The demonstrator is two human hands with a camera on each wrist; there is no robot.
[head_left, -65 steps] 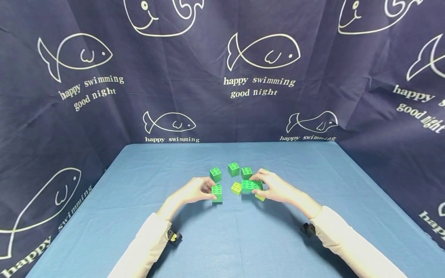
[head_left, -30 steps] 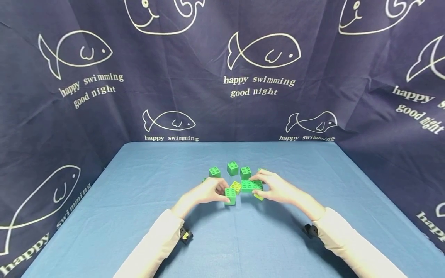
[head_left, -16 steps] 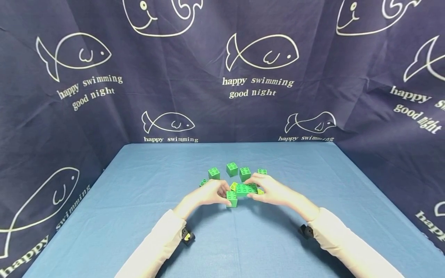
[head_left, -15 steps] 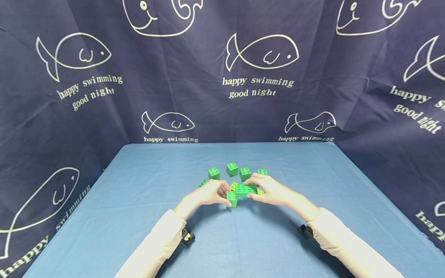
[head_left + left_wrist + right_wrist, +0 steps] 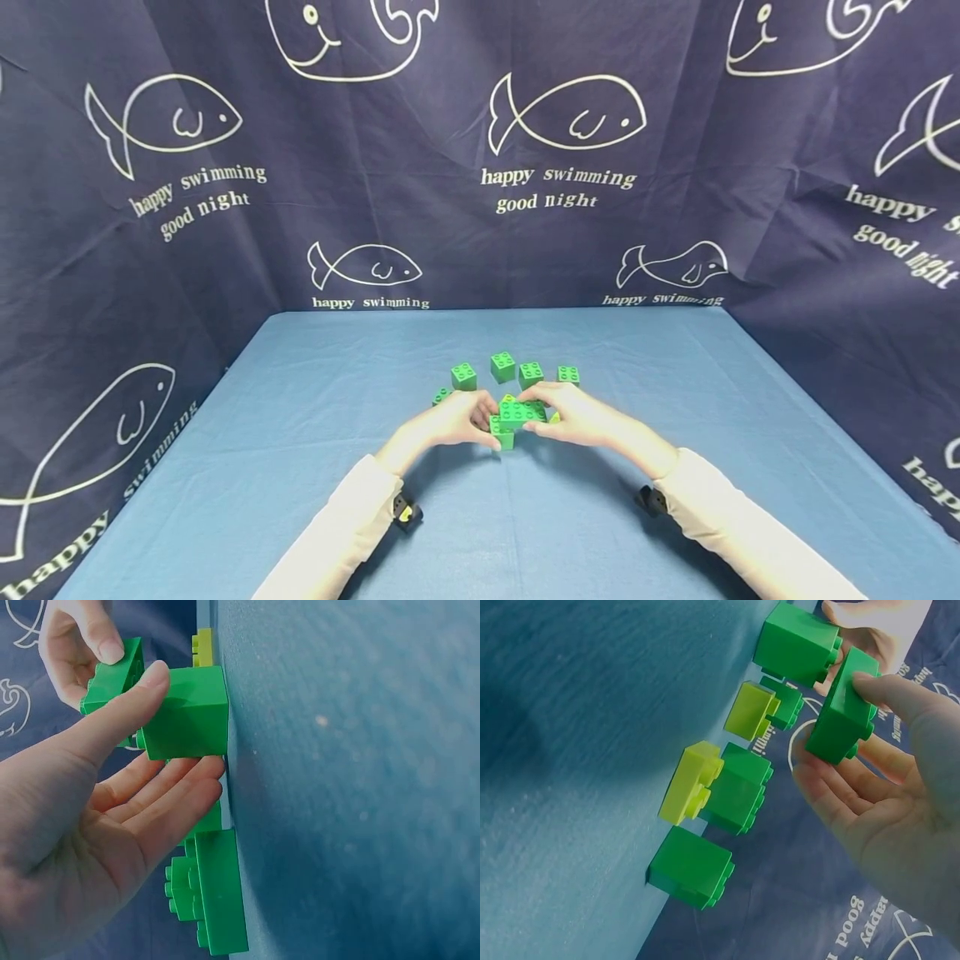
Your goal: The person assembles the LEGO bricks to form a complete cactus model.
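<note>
Near the middle of the table, my left hand grips a tall green building block with studs, between thumb and fingers. The block stands on or just above the cloth. My right hand pinches a longer, flatter green brick by its right end. The brick's left end is held over the tall block's studs, partly covering them in the head view; whether the two touch, I cannot tell. A yellow-green brick and another yellow-green brick lie just behind, mostly hidden by my hands in the head view.
Several green blocks form a loose arc behind my hands: one at the left, another, one at the back, one beside it and one at the right. Blue cloth covers the table; a dark patterned curtain hangs behind.
My left hand has carried the tall green block rightward to the middle, then stayed there. My right hand has brought the long green brick leftward, over the tall block.
</note>
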